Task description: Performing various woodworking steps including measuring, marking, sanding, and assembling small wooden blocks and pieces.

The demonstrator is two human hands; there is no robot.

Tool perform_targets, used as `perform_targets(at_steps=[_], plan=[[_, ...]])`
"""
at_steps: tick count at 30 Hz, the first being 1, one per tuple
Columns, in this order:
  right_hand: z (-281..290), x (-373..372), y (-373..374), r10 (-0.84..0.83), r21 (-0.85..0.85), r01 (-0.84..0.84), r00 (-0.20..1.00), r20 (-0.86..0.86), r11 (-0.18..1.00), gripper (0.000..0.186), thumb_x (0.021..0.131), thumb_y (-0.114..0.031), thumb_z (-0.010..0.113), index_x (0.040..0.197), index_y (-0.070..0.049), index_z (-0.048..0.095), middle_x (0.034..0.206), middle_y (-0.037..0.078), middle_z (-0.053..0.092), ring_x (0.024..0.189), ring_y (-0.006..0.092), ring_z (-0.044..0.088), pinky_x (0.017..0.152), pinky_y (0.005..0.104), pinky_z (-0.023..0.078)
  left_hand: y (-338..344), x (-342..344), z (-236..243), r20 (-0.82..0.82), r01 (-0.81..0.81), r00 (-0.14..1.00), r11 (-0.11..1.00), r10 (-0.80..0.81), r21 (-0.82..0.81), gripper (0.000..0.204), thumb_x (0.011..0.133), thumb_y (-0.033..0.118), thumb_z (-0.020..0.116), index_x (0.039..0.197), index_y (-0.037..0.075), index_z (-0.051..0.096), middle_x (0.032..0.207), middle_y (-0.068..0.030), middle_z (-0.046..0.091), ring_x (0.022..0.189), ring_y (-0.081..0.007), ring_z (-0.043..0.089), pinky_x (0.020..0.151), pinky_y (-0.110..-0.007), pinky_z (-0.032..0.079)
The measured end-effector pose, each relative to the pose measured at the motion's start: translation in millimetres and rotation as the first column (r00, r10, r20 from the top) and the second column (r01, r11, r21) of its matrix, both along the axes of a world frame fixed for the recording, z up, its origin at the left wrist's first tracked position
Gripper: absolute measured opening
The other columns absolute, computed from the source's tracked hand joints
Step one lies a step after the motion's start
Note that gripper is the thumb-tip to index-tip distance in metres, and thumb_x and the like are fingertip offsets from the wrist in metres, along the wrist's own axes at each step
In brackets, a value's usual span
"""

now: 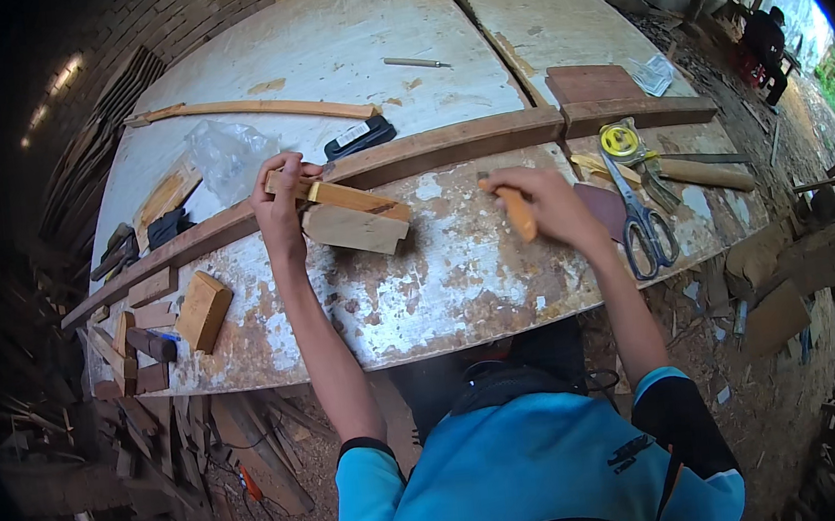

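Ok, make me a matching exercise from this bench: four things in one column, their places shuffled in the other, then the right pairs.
Things
1. orange-handled tool
2. scissors
3. clear plastic bag
4. wooden block

Places
A. on the far side of the long wooden beam, beyond the left hand
B. held by the left hand
C. lying to the right of the right hand, handles toward the near edge of the bench
D. held in the right hand

Right pairs: 1-D, 2-C, 3-A, 4-B
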State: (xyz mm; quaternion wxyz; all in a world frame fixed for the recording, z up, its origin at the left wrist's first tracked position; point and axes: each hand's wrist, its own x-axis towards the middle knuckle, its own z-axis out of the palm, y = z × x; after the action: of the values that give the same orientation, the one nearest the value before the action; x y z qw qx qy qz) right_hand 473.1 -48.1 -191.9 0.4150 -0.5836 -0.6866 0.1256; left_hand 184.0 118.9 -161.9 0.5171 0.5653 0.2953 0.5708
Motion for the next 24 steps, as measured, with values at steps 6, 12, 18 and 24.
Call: perform_targets(at_steps=[6, 12, 18, 24], plan=[[37, -1, 5, -0.037, 0.083, 0.044, 0.996, -0.087, 0.996, 0.019, 0.084, -0.007, 0.064, 0.102, -0.001, 0.064, 0.1, 0.009, 0.068, 0.09, 0.0176, 0.065, 0.08, 0.0269, 0.049, 1, -6, -6, 0.046, -0.135, 0.989, 0.981, 0.143, -0.141, 0.025, 0.084, 0.027, 0.067, 0.09, 0.004, 0.061, 0.072, -0.0069, 0.063, 0.069, -0.0137, 0.061, 0.066, -0.026, 0.047], [22, 3, 21, 0.068, -0.057, -0.079, 0.981, -0.181, 0.995, 0.017, 0.086, -0.006, 0.062, 0.102, -0.003, 0.066, 0.1, 0.007, 0.069, 0.09, 0.0159, 0.064, 0.079, 0.0285, 0.05, 0, -46, -1, 0.394, -0.005, 0.919, 1.0, 0.012, -0.019, 0.025, 0.089, 0.028, 0.057, 0.076, 0.006, 0.057, 0.07, -0.0075, 0.062, 0.068, -0.0202, 0.061, 0.069, -0.035, 0.05], [20, -4, 0, -0.042, -0.248, -0.019, 0.97, -0.241, 0.969, 0.024, 0.086, -0.02, 0.061, 0.105, -0.005, 0.066, 0.092, 0.008, 0.069, 0.081, 0.0139, 0.064, 0.073, 0.0278, 0.048, -41, -122, 23, 0.89, 0.264, 0.347, 0.941, -0.297, 0.211, 0.024, 0.09, 0.028, 0.051, 0.076, 0.009, 0.054, 0.075, -0.0016, 0.057, 0.079, -0.0173, 0.051, 0.087, -0.036, 0.038], [22, -36, -66, -0.176, -0.168, 0.123, 0.921, -0.348, 0.978, 0.024, 0.085, -0.014, 0.062, 0.107, -0.006, 0.065, 0.102, 0.009, 0.067, 0.09, 0.0187, 0.064, 0.077, 0.0291, 0.05, -140, -192, 34, 0.792, 0.211, 0.492, 0.932, -0.362, 0.295, 0.016, 0.089, 0.021, 0.053, 0.078, 0.011, 0.046, 0.073, -0.0006, 0.047, 0.078, -0.0147, 0.044, 0.083, -0.034, 0.034]])
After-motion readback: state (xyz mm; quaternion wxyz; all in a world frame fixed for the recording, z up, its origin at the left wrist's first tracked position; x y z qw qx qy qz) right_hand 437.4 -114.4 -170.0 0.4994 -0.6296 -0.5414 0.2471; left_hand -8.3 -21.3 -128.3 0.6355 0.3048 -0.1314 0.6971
